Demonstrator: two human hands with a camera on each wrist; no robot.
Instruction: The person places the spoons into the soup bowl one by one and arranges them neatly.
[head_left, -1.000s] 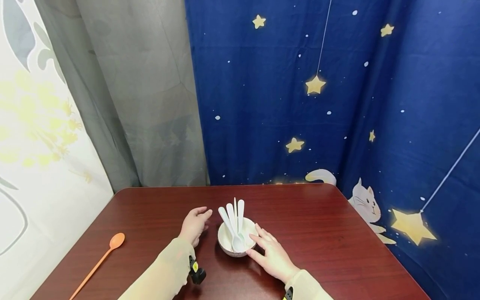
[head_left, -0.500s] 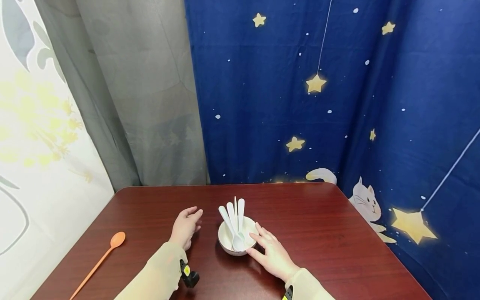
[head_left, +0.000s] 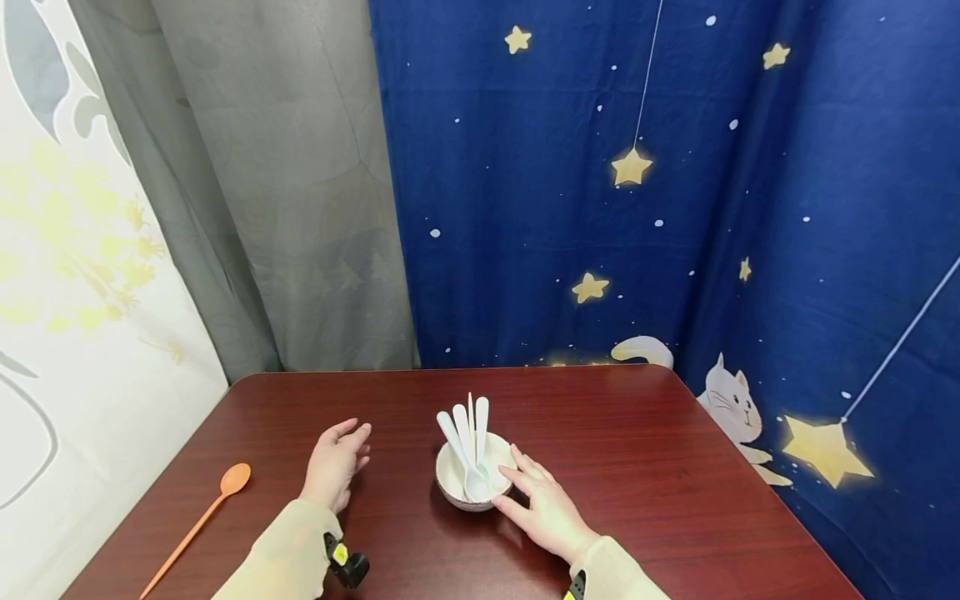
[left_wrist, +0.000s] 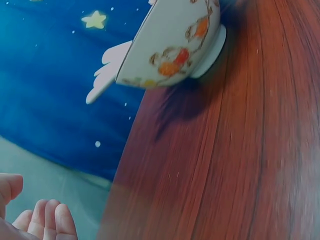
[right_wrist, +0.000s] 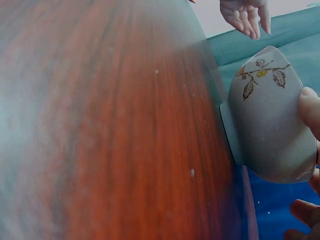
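A white bowl (head_left: 452,487) with a leaf-and-fruit pattern stands on the table in the head view. Several white utensils lean in it with handles up, among them a spoon (head_left: 476,483) with its head low in the bowl. My right hand (head_left: 549,512) holds the bowl's right rim; in the right wrist view its thumb (right_wrist: 311,111) lies against the outer wall. My left hand (head_left: 333,467) hovers left of the bowl, apart from it, fingers loosely bent and nothing in them. The left wrist view shows the bowl (left_wrist: 175,45) beyond the left fingers (left_wrist: 64,220).
An orange long-handled spoon (head_left: 197,529) lies at the table's left side, its head pointing away from me. The dark red table (head_left: 585,408) ends at a far edge before grey and blue curtains (head_left: 540,208). A white patterned curtain (head_left: 90,358) hangs at left.
My left hand has moved left, away from the bowl and toward the orange spoon. The right hand, the bowl and its utensils have stayed in place.
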